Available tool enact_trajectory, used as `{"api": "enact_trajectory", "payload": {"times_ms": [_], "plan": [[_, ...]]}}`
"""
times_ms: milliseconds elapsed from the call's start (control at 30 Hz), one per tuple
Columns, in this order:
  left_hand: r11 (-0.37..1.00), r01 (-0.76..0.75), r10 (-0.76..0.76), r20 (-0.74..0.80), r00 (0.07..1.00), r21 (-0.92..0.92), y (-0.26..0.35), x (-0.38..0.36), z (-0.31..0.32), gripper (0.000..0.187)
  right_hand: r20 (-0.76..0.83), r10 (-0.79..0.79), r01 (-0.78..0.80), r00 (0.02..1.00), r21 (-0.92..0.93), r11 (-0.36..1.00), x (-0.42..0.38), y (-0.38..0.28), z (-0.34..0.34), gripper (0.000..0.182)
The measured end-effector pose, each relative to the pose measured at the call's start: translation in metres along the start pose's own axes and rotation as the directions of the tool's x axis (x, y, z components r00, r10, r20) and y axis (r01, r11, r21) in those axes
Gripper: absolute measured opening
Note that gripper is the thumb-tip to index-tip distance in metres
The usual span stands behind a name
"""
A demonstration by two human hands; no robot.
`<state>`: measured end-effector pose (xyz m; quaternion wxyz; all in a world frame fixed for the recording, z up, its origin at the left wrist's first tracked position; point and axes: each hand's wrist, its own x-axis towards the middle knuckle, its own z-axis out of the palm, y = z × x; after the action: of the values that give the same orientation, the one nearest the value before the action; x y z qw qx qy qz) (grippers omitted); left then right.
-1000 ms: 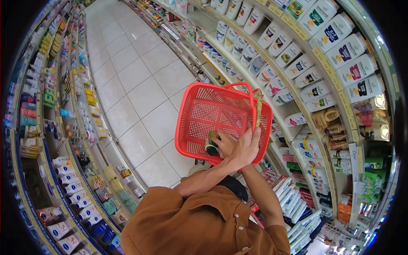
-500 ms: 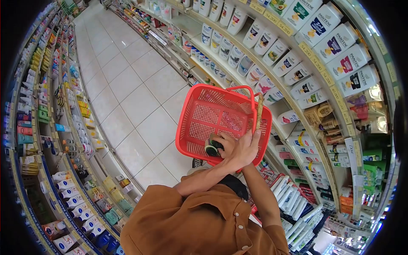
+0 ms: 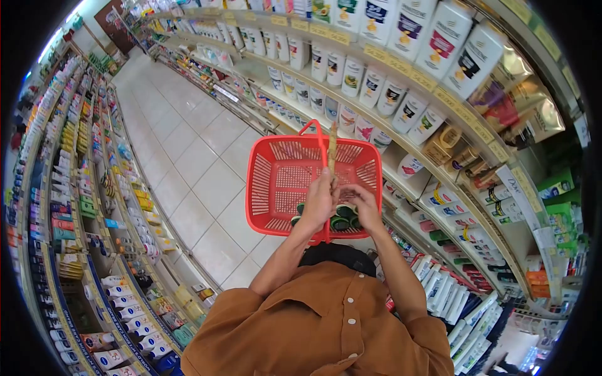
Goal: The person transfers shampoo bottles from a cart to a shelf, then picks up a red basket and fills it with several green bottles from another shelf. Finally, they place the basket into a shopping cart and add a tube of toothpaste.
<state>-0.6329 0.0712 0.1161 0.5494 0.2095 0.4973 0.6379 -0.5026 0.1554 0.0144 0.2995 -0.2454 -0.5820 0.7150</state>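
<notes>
My left hand (image 3: 321,202) is closed around the handle of the red plastic shopping basket (image 3: 252,188), which hangs in front of my body. The handle (image 3: 324,150) stands upright, with a worn tan strip (image 3: 332,141) along one side. My right hand (image 3: 365,205) is inside the basket's right part, its fingers apart and bent over several dark green-and-black round containers (image 3: 343,219). These lie at the near side of the basket, and my left hand and wrist partly hide them. I see nothing gripped in my right hand.
White shampoo bottles (image 3: 404,31) fill the shelves on the right, close to the basket. Toothpaste-like white boxes (image 3: 464,338) are stacked at lower right. Shelves of lotion bottles (image 3: 135,326) line the left. A tiled aisle floor (image 3: 194,150) runs ahead between them.
My right hand has moved from the basket's left part to its right, letting go of a dark container. My left hand and the handle have shifted left; the view has tilted up and turned.
</notes>
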Motion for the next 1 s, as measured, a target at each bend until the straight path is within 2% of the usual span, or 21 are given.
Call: {"api": "enact_trajectory", "payload": {"times_ms": [100, 133, 233, 267, 367, 400, 500, 600, 700, 800, 900, 1000], "plan": [[0.997, 0.018, -0.016, -0.035, 0.999, 0.069, -0.004, 0.004, 0.01, 0.048, 0.044, 0.093, -0.103, 0.995, 0.405, 0.908, 0.001, -0.042, 0.014, 0.038], [0.994, 0.021, -0.015, -0.057, 0.998, 0.111, -0.007, 0.004, 0.014, 0.048, 0.033, 0.119, -0.123, 0.992, 0.401, 0.908, 0.004, -0.04, 0.02, 0.053], [0.973, -0.008, 0.03, -0.093, 0.995, 0.232, -0.019, 0.008, 0.01, 0.051, 0.093, 0.315, -0.315, 0.944, 0.535, 0.784, 0.013, -0.039, 0.035, 0.049], [0.962, -0.021, 0.048, -0.095, 0.994, 0.271, -0.024, 0.008, 0.008, 0.053, 0.076, 0.312, -0.297, 0.947, 0.576, 0.761, 0.019, -0.038, 0.041, 0.045], [0.961, -0.015, 0.053, -0.129, 0.99, 0.277, -0.037, 0.003, 0.006, 0.056, 0.097, 0.289, -0.302, 0.953, 0.411, 0.86, 0.022, -0.052, 0.048, 0.041], [0.957, -0.008, 0.044, -0.117, 0.992, 0.292, -0.042, 0.004, 0.001, 0.061, 0.107, 0.308, -0.324, 0.945, 0.401, 0.857, 0.023, -0.045, 0.044, 0.036], [0.976, 0.197, -0.189, -0.092, 0.978, 0.093, -0.041, 0.001, -0.006, 0.066, 0.071, 0.342, -0.339, 0.937, 0.418, 0.843, 0.022, -0.039, 0.04, 0.032], [0.976, 0.217, -0.218, -0.06, 0.974, -0.025, -0.032, 0.0, -0.001, 0.07, 0.083, 0.448, -0.435, 0.89, 0.451, 0.78, 0.013, -0.062, 0.048, 0.032], [0.97, 0.215, -0.229, -0.139, 0.963, -0.111, -0.032, 0.001, 0.004, 0.07, -0.043, 0.46, -0.404, 0.887, 0.411, 0.817, 0.013, -0.054, 0.051, 0.031], [0.964, 0.253, -0.258, -0.058, 0.964, -0.08, -0.035, 0.003, -0.002, 0.067, -0.078, 0.431, -0.374, 0.899, 0.375, 0.848, 0.01, -0.053, 0.052, 0.031], [0.961, 0.278, -0.277, -0.049, 0.96, -0.005, -0.041, 0.008, -0.003, 0.061, -0.091, 0.397, -0.357, 0.913, 0.292, 0.887, 0.012, -0.035, 0.045, 0.031], [0.977, 0.153, -0.147, -0.05, 0.988, 0.15, -0.051, 0.01, -0.002, 0.054, -0.086, 0.297, -0.281, 0.951, 0.16, 0.946, 0.006, -0.035, 0.036, 0.032]]}}
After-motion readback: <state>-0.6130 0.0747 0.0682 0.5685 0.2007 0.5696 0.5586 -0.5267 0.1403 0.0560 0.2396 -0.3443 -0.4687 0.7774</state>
